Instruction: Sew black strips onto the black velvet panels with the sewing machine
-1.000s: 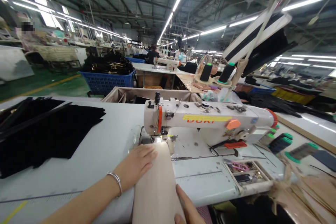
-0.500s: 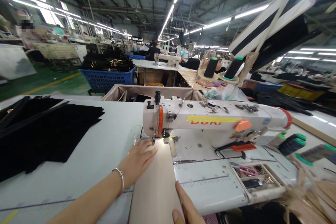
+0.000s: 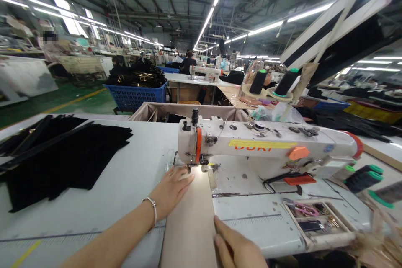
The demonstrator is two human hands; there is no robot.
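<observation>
A strip of beige fabric [image 3: 191, 217] lies on the white table [image 3: 132, 184] and runs up under the needle of a white sewing machine [image 3: 266, 144]. My left hand [image 3: 171, 190] lies flat on the fabric's left edge near the needle, fingers stretched out; a silver bracelet is on its wrist. At the bottom edge my right hand [image 3: 237, 247] rests on the fabric's right edge with fingers extended.
A pile of black fabric pieces [image 3: 59, 155] covers the table's left. A small tray with pink scissors [image 3: 317, 217] sits at right, next to green-capped thread spools [image 3: 364, 176]. Behind are a blue basket [image 3: 135, 94], other sewing stations and a seated person.
The view has shifted slightly left and down. My left hand has slid forward along the fabric toward the needle, and more of my right hand shows at the bottom.
</observation>
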